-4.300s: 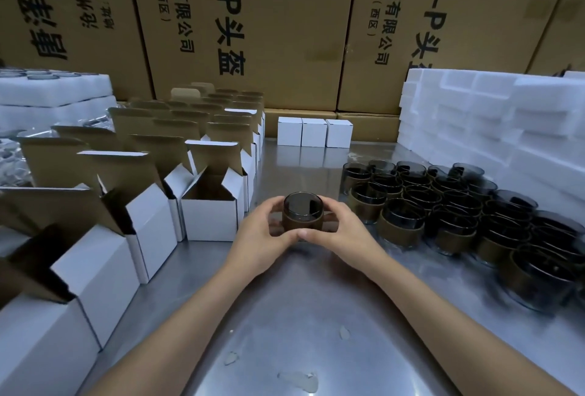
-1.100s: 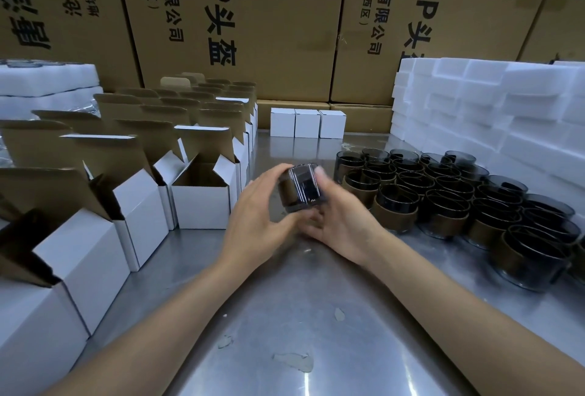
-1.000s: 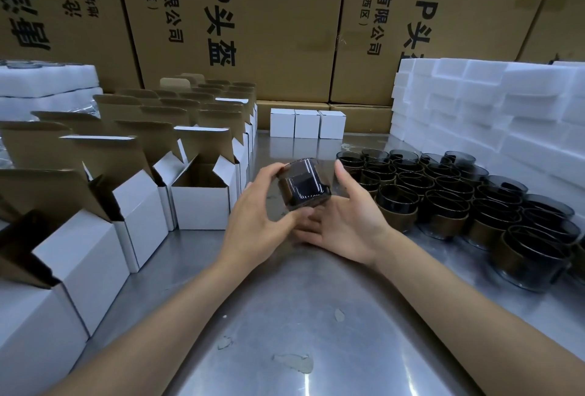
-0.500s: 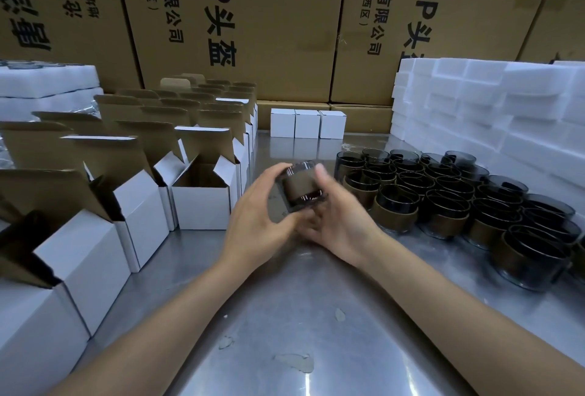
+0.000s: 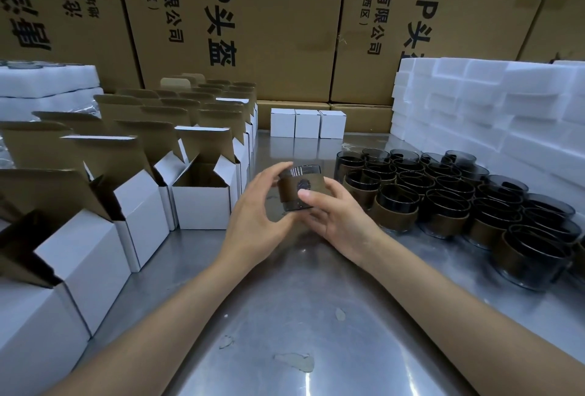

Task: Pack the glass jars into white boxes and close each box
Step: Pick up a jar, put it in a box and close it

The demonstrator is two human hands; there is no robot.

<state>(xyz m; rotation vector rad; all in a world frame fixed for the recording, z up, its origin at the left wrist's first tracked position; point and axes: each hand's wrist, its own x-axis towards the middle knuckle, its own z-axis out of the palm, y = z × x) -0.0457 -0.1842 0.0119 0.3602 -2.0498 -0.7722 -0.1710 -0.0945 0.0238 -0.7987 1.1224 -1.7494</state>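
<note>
A dark glass jar (image 5: 296,181) with a brown band and a small dark emblem is held upright just above the steel table, between both hands. My left hand (image 5: 256,221) wraps its left side. My right hand (image 5: 338,213) holds its right side, thumb pressed on the band. The nearest open white box (image 5: 202,202) stands just left of the hands, lid flap up, nothing visible inside. Several more dark jars (image 5: 443,199) stand grouped on the right.
Rows of open white boxes (image 5: 104,205) fill the left side. Three closed white boxes (image 5: 307,123) stand at the back. White foam blocks (image 5: 490,117) are stacked at the right, foam trays (image 5: 44,82) at the far left. Big brown cartons (image 5: 253,15) wall the back.
The jar has been turned in both hands: a second ago it was tipped with its base toward me, now it is upright with the emblem facing me. The hands stayed in place.
</note>
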